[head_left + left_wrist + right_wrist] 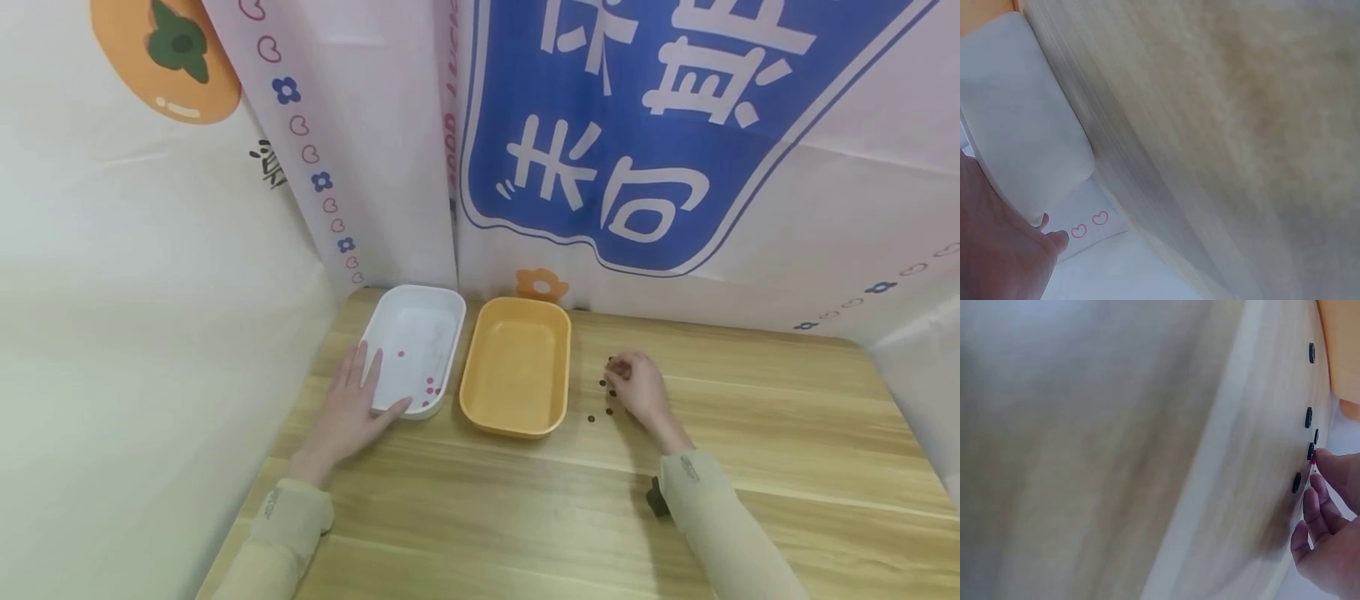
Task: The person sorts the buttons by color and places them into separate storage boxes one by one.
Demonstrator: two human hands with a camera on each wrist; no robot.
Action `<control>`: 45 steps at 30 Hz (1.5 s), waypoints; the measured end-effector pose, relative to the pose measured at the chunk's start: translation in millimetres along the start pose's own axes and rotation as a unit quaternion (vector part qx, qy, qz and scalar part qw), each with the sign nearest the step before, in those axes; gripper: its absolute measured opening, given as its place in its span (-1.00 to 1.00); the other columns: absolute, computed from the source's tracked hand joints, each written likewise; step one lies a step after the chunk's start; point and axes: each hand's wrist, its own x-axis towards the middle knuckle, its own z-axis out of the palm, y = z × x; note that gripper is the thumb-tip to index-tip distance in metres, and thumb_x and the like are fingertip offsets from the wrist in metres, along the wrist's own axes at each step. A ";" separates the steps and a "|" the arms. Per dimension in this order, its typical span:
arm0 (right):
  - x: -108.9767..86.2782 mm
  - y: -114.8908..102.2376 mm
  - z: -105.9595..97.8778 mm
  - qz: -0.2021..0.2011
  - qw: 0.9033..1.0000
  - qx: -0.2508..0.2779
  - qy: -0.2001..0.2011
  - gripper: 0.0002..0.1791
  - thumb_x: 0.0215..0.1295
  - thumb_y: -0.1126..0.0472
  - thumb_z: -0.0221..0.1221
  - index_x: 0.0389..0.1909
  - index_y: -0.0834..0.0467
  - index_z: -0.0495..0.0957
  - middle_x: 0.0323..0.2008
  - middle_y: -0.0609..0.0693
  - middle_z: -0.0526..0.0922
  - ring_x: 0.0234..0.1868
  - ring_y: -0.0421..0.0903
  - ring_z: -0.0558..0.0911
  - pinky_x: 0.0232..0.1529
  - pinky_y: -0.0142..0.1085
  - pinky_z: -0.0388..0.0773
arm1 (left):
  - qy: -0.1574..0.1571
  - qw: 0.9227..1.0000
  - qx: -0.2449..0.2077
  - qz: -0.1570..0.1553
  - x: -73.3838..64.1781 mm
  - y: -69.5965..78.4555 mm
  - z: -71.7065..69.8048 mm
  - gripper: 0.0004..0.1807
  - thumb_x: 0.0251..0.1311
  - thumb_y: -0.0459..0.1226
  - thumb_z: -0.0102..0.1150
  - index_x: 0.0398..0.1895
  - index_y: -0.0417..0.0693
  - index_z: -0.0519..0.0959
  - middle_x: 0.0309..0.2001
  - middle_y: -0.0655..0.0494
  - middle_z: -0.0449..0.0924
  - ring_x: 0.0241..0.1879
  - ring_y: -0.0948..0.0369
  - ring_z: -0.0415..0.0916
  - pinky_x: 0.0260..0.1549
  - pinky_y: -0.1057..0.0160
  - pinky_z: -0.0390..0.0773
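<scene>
My left hand [347,414] rests on the near left corner of a white tray [412,293], fingers spread and fairly straight, thumb along the near rim. Several small pink-red buttons [430,381] lie inside, most of them near its lower right. The left wrist view shows the tray's outer wall [1019,112] beside the hand [997,244]. To the right of the yellow tray, my right hand [637,387] pinches a small red button [1314,460] between thumb and forefinger, largely hidden by the fingertips. Several dark round buttons [591,418] lie on the table by this hand.
The yellow tray [517,367] stands between the white tray and the dark buttons, with nothing visible inside. Both trays sit near the back edge of the wooden table [487,517]. A printed cloth [390,167] hangs behind the table and along its sides.
</scene>
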 end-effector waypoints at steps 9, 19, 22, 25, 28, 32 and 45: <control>-3.5 1.3 0.6 0.015 1.000 0.019 0.013 -0.86 0.52 0.40 0.27 -0.01 0.39 0.66 0.02 0.34 0.68 -0.04 0.15 0.69 0.02 -0.12 0.74 | 0.000 1.000 -0.004 0.003 0.9 1.2 0.5 0.17 0.52 0.30 0.12 0.80 -0.28 -0.12 0.81 -0.35 -0.39 0.81 -0.31 -0.40 0.78 -0.35 -0.16; -8.3 10.3 -0.8 0.046 0.998 0.051 0.012 -0.75 0.60 0.34 0.19 0.15 0.38 0.65 0.01 0.34 0.75 -0.06 0.10 0.72 -0.21 -0.55 0.59 | 0.003 1.000 0.002 0.005 1.5 1.6 3.8 0.17 0.52 0.32 0.11 0.80 -0.29 -0.08 0.81 -0.35 -0.36 0.81 -0.31 -0.38 0.79 -0.34 -0.12; -10.5 11.1 -2.7 0.060 0.996 0.064 0.019 -0.75 0.59 0.32 0.23 0.14 0.35 0.69 0.03 0.33 0.77 -0.02 0.12 0.73 -0.19 -0.57 0.58 | 0.000 1.000 0.000 0.004 1.2 2.6 3.4 0.17 0.52 0.32 0.11 0.80 -0.28 -0.08 0.81 -0.35 -0.37 0.81 -0.30 -0.38 0.79 -0.34 -0.13; -12.2 11.6 -4.2 0.056 0.996 0.071 0.026 -0.75 0.59 0.31 0.23 0.14 0.35 0.70 0.05 0.34 0.78 0.03 0.15 0.74 -0.14 -0.60 0.56 | -0.002 1.000 -0.004 0.002 0.5 3.4 1.9 0.17 0.52 0.30 0.12 0.80 -0.29 -0.11 0.81 -0.35 -0.38 0.81 -0.30 -0.39 0.79 -0.34 -0.15; -14.0 12.4 -5.1 0.053 0.995 0.079 0.029 -0.73 0.60 0.29 0.23 0.14 0.37 0.70 0.04 0.35 0.78 0.03 0.17 0.74 -0.15 -0.61 0.55 | -0.004 1.000 -0.007 -0.001 -0.2 3.6 0.8 0.17 0.52 0.28 0.13 0.80 -0.29 -0.12 0.81 -0.35 -0.39 0.81 -0.32 -0.37 0.79 -0.33 -0.17; -16.6 13.6 -6.4 0.054 0.994 0.088 0.028 -0.73 0.57 0.29 0.27 0.12 0.37 0.71 0.02 0.34 0.79 -0.01 0.10 0.74 -0.16 -0.63 0.55 | -0.007 1.000 -0.005 -0.003 -0.7 3.3 0.8 0.17 0.53 0.29 0.11 0.80 -0.28 -0.14 0.81 -0.34 -0.41 0.80 -0.32 -0.37 0.79 -0.33 -0.19; -31.9 8.2 -8.7 0.012 0.996 0.080 0.028 -0.77 0.46 0.34 0.38 0.05 0.34 0.73 -0.07 0.28 0.82 -0.10 0.06 0.77 -0.14 -0.59 0.61 | -0.009 1.000 -0.005 -0.004 -1.0 3.5 -3.0 0.16 0.55 0.31 0.08 0.80 -0.29 -0.13 0.81 -0.36 -0.40 0.81 -0.32 -0.40 0.79 -0.35 -0.20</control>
